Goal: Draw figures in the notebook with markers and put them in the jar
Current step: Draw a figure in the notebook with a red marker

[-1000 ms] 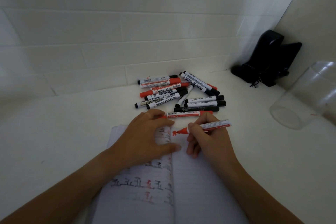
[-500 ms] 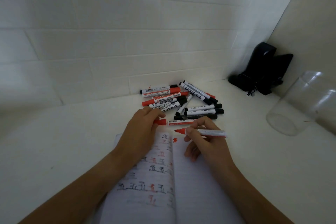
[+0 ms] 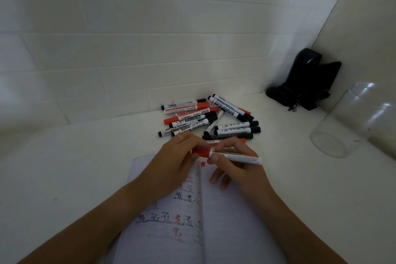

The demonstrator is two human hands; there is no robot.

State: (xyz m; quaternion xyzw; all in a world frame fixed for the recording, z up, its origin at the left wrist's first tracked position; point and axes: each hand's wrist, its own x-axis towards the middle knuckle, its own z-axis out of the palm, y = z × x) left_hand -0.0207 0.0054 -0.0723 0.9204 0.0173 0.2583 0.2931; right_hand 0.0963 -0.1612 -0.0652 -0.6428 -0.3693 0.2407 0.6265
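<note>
Red marker (image 3: 235,157) lies level above the open notebook (image 3: 225,221), its white barrel pinched by the right hand (image 3: 237,165), its red cap (image 3: 202,153) gripped by the left hand (image 3: 177,161). Loose markers (image 3: 205,120) crowd just beyond the fingertips. Glass jar (image 3: 351,122) lies tipped, well right, bare counter (image 3: 289,156) between.

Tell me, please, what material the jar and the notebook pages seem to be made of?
The jar looks like clear glass or hard plastic: the wall shows through it and it carries bright glints. The notebook pages look like matte, faintly lined paper, with red and black ink marks on them.
</note>
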